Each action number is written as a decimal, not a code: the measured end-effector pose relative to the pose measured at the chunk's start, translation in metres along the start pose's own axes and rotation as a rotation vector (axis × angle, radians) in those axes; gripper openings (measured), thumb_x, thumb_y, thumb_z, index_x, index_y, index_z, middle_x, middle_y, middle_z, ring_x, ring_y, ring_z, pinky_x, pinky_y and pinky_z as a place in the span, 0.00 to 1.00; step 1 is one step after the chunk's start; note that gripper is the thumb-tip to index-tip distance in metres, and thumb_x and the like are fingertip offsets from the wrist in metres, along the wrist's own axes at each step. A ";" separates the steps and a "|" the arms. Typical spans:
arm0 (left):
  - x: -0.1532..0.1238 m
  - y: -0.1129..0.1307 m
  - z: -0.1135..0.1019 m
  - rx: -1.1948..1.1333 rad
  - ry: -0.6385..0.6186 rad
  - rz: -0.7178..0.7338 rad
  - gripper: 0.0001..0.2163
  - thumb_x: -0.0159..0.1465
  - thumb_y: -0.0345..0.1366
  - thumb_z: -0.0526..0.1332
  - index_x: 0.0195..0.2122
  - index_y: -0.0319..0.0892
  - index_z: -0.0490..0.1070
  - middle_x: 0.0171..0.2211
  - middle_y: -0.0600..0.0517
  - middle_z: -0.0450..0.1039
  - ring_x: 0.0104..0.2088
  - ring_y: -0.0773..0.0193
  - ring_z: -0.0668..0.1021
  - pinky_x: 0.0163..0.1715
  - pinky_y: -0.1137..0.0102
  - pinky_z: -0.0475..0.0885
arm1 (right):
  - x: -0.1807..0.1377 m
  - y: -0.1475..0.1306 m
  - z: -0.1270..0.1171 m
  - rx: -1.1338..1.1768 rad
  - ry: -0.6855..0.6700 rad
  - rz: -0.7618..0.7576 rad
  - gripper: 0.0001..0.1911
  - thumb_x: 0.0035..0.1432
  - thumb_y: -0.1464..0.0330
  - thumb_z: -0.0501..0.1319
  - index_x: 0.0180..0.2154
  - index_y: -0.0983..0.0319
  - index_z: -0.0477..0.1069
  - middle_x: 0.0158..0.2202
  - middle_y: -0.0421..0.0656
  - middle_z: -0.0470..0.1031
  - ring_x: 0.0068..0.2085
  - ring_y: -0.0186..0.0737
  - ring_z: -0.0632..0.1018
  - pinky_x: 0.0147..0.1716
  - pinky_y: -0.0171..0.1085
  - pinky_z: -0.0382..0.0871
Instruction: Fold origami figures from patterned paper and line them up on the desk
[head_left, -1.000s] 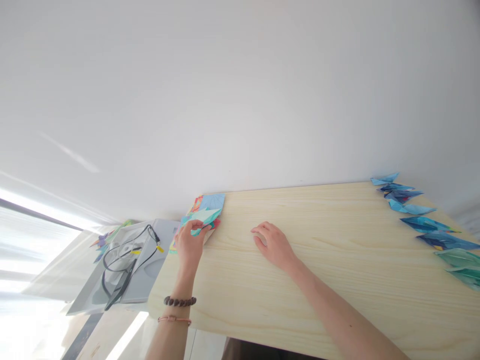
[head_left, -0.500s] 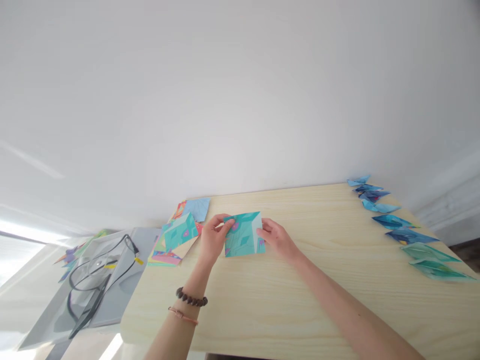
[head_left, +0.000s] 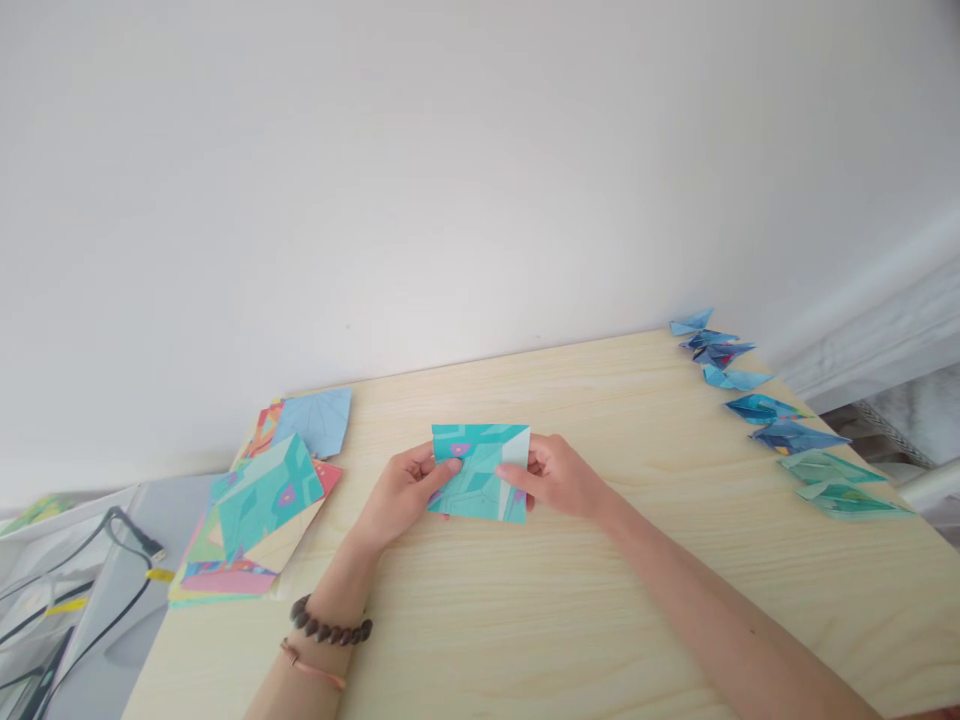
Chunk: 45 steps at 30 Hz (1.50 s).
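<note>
Between my two hands is a square sheet of teal origami paper (head_left: pixel 480 490), patterned with pink spots and paler bands. My left hand (head_left: pixel 405 490) pinches its left edge, thumb on top and fingers behind. On the opposite edge, my right hand (head_left: pixel 559 477) grips the sheet the same way, its thumb pressed near the pale strip. The paper is held above the wooden table and looks flat, facing me. My fingers behind the sheet are mostly hidden. A dark bead bracelet (head_left: pixel 330 630) and a thin cord circle my left wrist.
Left of my hands lies a loose pile of coloured paper (head_left: pixel 266 500), with a light blue sheet (head_left: pixel 315 418) at its back. Several folded blue and green paper pieces (head_left: pixel 765 408) line the table's right side. Black cables (head_left: pixel 127 560) lie at far left. A white wall (head_left: pixel 480 200) rises behind.
My left hand has shifted down the left edge of the paper, and my right thumb now lies further over its face. The view has turned rightward and come closer.
</note>
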<state>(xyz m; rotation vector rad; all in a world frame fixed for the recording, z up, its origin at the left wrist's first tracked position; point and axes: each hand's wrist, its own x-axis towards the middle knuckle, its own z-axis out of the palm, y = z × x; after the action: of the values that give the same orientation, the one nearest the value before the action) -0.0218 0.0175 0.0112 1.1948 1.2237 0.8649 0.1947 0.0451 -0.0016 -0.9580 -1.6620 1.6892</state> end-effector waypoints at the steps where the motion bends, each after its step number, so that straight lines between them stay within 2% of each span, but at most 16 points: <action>1: -0.001 0.000 0.000 -0.018 -0.001 -0.013 0.10 0.58 0.42 0.61 0.31 0.40 0.71 0.15 0.58 0.63 0.16 0.71 0.68 0.15 0.78 0.64 | -0.001 -0.001 0.001 -0.038 -0.004 -0.002 0.14 0.55 0.60 0.58 0.37 0.64 0.71 0.21 0.39 0.72 0.20 0.32 0.73 0.18 0.30 0.68; 3: -0.002 0.000 0.000 -0.092 0.016 -0.039 0.14 0.59 0.45 0.59 0.38 0.40 0.71 0.21 0.54 0.69 0.20 0.67 0.72 0.18 0.75 0.68 | -0.003 -0.002 0.002 -0.108 -0.001 -0.032 0.17 0.58 0.62 0.54 0.45 0.62 0.71 0.23 0.39 0.73 0.19 0.31 0.72 0.18 0.29 0.68; 5: -0.003 0.001 -0.002 -0.210 0.034 -0.031 0.19 0.60 0.49 0.56 0.45 0.39 0.69 0.28 0.50 0.73 0.25 0.64 0.75 0.23 0.71 0.72 | -0.005 -0.003 0.005 -0.168 -0.017 -0.100 0.20 0.59 0.65 0.51 0.53 0.55 0.65 0.33 0.38 0.76 0.21 0.28 0.72 0.21 0.29 0.69; 8: -0.006 0.001 -0.004 -0.374 -0.008 0.032 0.24 0.61 0.52 0.54 0.51 0.40 0.65 0.36 0.45 0.74 0.35 0.59 0.76 0.36 0.65 0.72 | -0.007 -0.002 0.010 -0.338 -0.019 -0.253 0.27 0.57 0.73 0.48 0.57 0.49 0.59 0.44 0.38 0.74 0.26 0.28 0.73 0.27 0.29 0.69; 10: -0.008 0.000 -0.001 -0.447 -0.048 0.059 0.27 0.58 0.52 0.58 0.54 0.42 0.62 0.42 0.43 0.73 0.43 0.55 0.75 0.43 0.62 0.70 | -0.008 0.000 0.013 -0.545 0.028 -0.334 0.32 0.54 0.77 0.46 0.58 0.49 0.57 0.39 0.39 0.73 0.27 0.30 0.72 0.30 0.31 0.68; 12: -0.009 -0.002 0.006 -0.518 -0.048 0.066 0.33 0.53 0.53 0.62 0.57 0.45 0.59 0.46 0.43 0.71 0.47 0.53 0.73 0.45 0.60 0.68 | -0.008 0.002 0.017 -0.748 0.099 -0.360 0.35 0.52 0.79 0.45 0.60 0.50 0.54 0.34 0.40 0.71 0.28 0.32 0.70 0.30 0.31 0.67; 14: -0.008 -0.004 0.015 -0.586 0.010 0.068 0.35 0.51 0.53 0.64 0.57 0.46 0.58 0.47 0.44 0.70 0.46 0.54 0.73 0.45 0.61 0.69 | -0.008 0.002 0.021 -0.870 0.150 -0.359 0.37 0.51 0.80 0.45 0.61 0.51 0.51 0.34 0.41 0.69 0.30 0.34 0.70 0.29 0.30 0.66; 16: -0.005 -0.005 0.022 -0.605 0.133 0.044 0.29 0.54 0.45 0.65 0.55 0.45 0.59 0.44 0.46 0.72 0.43 0.59 0.75 0.43 0.65 0.70 | -0.009 -0.001 0.025 -0.916 0.167 -0.365 0.36 0.51 0.77 0.47 0.62 0.52 0.49 0.37 0.42 0.68 0.32 0.35 0.71 0.29 0.31 0.66; 19: -0.001 -0.006 0.022 -0.607 0.300 0.024 0.24 0.54 0.34 0.66 0.52 0.43 0.62 0.40 0.49 0.74 0.38 0.66 0.76 0.40 0.71 0.70 | -0.012 -0.006 0.029 -0.816 0.104 -0.369 0.34 0.53 0.68 0.54 0.62 0.53 0.48 0.43 0.44 0.68 0.35 0.38 0.72 0.32 0.35 0.68; 23: 0.001 -0.003 0.016 -0.576 0.363 0.074 0.27 0.51 0.31 0.68 0.51 0.44 0.61 0.39 0.50 0.75 0.36 0.67 0.77 0.38 0.72 0.71 | -0.016 -0.008 0.031 -0.444 0.034 -0.300 0.32 0.56 0.58 0.54 0.60 0.55 0.50 0.49 0.46 0.68 0.43 0.43 0.73 0.40 0.39 0.69; 27: -0.004 0.001 0.019 -0.507 0.298 0.116 0.33 0.50 0.31 0.68 0.56 0.46 0.56 0.39 0.49 0.76 0.37 0.63 0.78 0.38 0.69 0.71 | -0.011 -0.003 0.035 -0.230 0.143 -0.136 0.18 0.60 0.60 0.51 0.51 0.59 0.62 0.38 0.44 0.74 0.36 0.38 0.75 0.32 0.34 0.68; 30: -0.008 0.001 0.023 -0.506 0.232 0.138 0.28 0.53 0.32 0.67 0.54 0.45 0.59 0.42 0.46 0.76 0.36 0.62 0.78 0.38 0.69 0.71 | -0.009 -0.003 0.038 -0.245 0.115 -0.132 0.12 0.60 0.62 0.53 0.41 0.61 0.68 0.29 0.40 0.74 0.30 0.34 0.73 0.28 0.31 0.65; 34: -0.012 0.002 0.025 -0.491 0.156 0.161 0.19 0.55 0.34 0.65 0.48 0.41 0.68 0.47 0.43 0.73 0.47 0.55 0.75 0.43 0.66 0.70 | -0.013 -0.006 0.039 -0.240 0.008 -0.115 0.11 0.60 0.63 0.52 0.35 0.62 0.69 0.25 0.39 0.70 0.25 0.31 0.69 0.23 0.29 0.61; 37: -0.016 0.005 0.027 -0.474 0.097 0.171 0.19 0.57 0.35 0.64 0.49 0.41 0.67 0.48 0.42 0.73 0.54 0.51 0.69 0.47 0.63 0.68 | -0.016 -0.008 0.040 -0.235 -0.044 -0.113 0.11 0.60 0.63 0.52 0.35 0.63 0.69 0.24 0.38 0.68 0.24 0.29 0.67 0.22 0.29 0.59; 41: -0.018 0.008 0.029 -0.486 0.027 0.181 0.15 0.60 0.36 0.61 0.48 0.40 0.68 0.48 0.42 0.72 0.53 0.52 0.70 0.47 0.63 0.69 | -0.017 -0.008 0.040 -0.273 -0.049 -0.120 0.10 0.60 0.64 0.53 0.33 0.63 0.68 0.21 0.37 0.66 0.22 0.28 0.64 0.21 0.28 0.56; 45: -0.018 0.005 0.028 -0.457 0.016 0.185 0.11 0.61 0.36 0.59 0.45 0.40 0.70 0.43 0.44 0.75 0.48 0.56 0.73 0.43 0.67 0.70 | -0.016 -0.008 0.040 -0.309 -0.039 -0.118 0.10 0.59 0.64 0.54 0.33 0.64 0.69 0.20 0.35 0.64 0.20 0.27 0.61 0.20 0.28 0.54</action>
<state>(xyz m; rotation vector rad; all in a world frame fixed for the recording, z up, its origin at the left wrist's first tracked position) 0.0025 -0.0039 0.0183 0.9358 0.8713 1.2180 0.1706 0.0088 0.0066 -0.9487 -2.0050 1.4075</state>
